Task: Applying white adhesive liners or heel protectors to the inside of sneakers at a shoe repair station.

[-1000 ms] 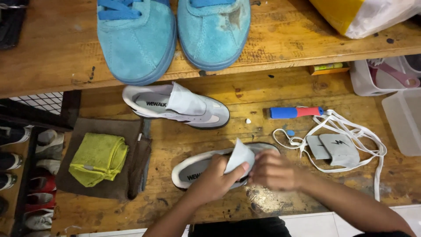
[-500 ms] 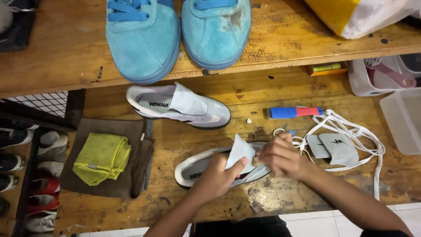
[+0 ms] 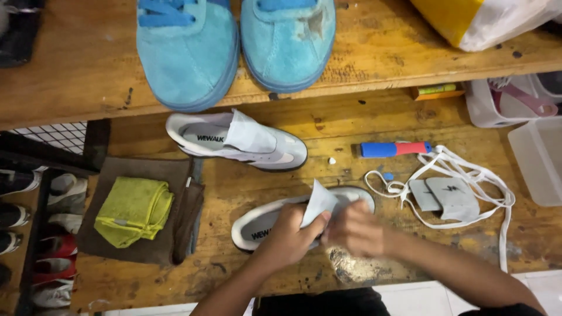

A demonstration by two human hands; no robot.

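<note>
A white sneaker (image 3: 257, 225) without laces lies on the wooden workbench (image 3: 246, 193) in front of me. My left hand (image 3: 290, 231) grips its raised grey tongue (image 3: 319, 202) and side. My right hand (image 3: 357, 228) rests on the shoe's front part, fingers curled against it; what it pinches is blurred. The matching sneaker (image 3: 234, 140) lies just beyond, tongue folded up.
White laces (image 3: 468, 175) and grey insoles (image 3: 445, 196) lie to the right, by a blue and red brush handle (image 3: 395, 149). A yellow cloth (image 3: 133, 209) sits on a brown cloth at left. Two turquoise suede shoes (image 3: 234, 41) stand on the upper shelf. Plastic bins (image 3: 535, 152) at far right.
My right hand lifted off to the right half a second ago, then came back onto the sneaker's front. My left hand kept hold of the tongue.
</note>
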